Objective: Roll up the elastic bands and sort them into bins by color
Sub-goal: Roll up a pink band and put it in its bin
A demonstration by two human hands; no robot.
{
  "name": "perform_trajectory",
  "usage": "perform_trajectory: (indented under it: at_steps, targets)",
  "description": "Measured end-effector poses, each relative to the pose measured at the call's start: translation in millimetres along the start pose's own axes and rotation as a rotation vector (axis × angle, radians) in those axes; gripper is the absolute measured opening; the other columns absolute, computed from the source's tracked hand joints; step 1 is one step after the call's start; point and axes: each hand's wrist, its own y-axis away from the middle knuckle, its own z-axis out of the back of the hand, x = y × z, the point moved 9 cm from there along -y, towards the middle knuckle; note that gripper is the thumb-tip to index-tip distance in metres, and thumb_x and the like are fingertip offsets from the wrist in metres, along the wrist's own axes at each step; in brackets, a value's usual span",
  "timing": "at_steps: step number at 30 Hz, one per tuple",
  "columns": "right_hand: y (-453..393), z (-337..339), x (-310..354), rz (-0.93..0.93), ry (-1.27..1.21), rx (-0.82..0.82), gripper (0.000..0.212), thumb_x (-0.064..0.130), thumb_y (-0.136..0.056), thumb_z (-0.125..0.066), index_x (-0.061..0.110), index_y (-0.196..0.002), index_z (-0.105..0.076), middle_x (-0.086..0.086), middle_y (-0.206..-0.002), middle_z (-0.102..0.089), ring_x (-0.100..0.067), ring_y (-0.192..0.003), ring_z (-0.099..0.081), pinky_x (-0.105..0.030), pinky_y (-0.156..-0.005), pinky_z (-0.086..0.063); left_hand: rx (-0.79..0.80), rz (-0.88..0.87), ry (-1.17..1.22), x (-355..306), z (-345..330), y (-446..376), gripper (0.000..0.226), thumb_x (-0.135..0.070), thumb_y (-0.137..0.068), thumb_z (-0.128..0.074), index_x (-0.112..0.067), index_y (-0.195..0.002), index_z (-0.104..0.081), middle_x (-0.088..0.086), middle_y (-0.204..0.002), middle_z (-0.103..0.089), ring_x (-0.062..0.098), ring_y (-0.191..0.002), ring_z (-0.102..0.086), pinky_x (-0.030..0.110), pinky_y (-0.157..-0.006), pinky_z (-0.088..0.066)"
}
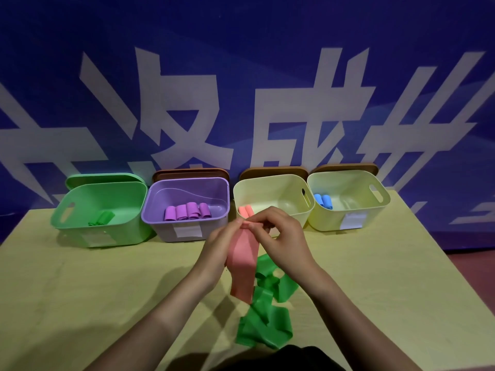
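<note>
Pink band hangs mid-frame over the bench, top edge pinched by both hands, left and right: start the roll tight and square, then drop into the cream bin with the pink rolls.

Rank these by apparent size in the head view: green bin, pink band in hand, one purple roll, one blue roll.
1. green bin
2. pink band, though nearer the camera
3 and 4. purple roll and blue roll: look alike, left unranked.
</note>
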Motion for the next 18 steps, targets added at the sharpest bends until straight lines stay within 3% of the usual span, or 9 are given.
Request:
perform_trajectory:
  at_steps: [4, 8, 14, 18]
  targets:
    - [2.6, -4.6, 6.7, 0.137, 0.162, 0.051, 0.008, 0.012, -0.086, -0.066, 0.012, -0.093, -0.072, 0.008, -0.082, -0.058, -0.002, -0.073, -0.051, -0.017, -0.067, -0.044, -0.051, 0.029, 0.095, 5.9, 4.5, 0.3, 0.025, -0.03, -0.093, -0.056, -0.012, -0.096, -0.074, 0.014, -0.101, -0.072, 0.029, -0.102, -0.065, 0.042, -0.096, -0.046]
    - [4.4, -9.3, 9.3, 0.249, 0.299, 0.063, 0.014, 0.01, -0.086, -0.065, 0.01, -0.097, -0.074, -0.003, -0.085, -0.062, -0.019, -0.077, -0.061, -0.03, -0.067, -0.05, -0.064, 0.093, 0.238, 18.7, 3.0, -0.7, 0.024, -0.017, -0.095, -0.053, -0.001, -0.104, -0.069, 0.024, -0.105, -0.068, 0.027, -0.096, -0.063, 0.041, -0.094, -0.045]
    - [8.4, -4.1, -2.5, 0.141, 0.158, 0.13, 0.023, 0.023, -0.089, -0.06, 0.013, -0.103, -0.074, 0.001, -0.09, -0.065, -0.011, -0.083, -0.063, -0.03, -0.074, -0.052, 0.014, 0.1, 0.232, 24.5, -4.7, 4.1, 0.027, -0.015, -0.096, -0.048, 0.004, -0.106, -0.065, 0.019, -0.094, -0.066, 0.023, -0.086, -0.063, 0.035, -0.076, -0.048]
    - [15.1, -2.5, -9.5, 0.059, 0.081, 0.185, 0.021, 0.017, -0.091, -0.059, 0.014, -0.107, -0.074, 0.003, -0.095, -0.066, -0.006, -0.09, -0.062, -0.025, -0.08, -0.051, 0.021, 0.085, 0.223, 28.5, -5.1, 7.6, 0.027, -0.012, -0.097, -0.046, 0.007, -0.108, -0.063, 0.022, -0.098, -0.064, 0.028, -0.091, -0.06, 0.04, -0.08, -0.047]
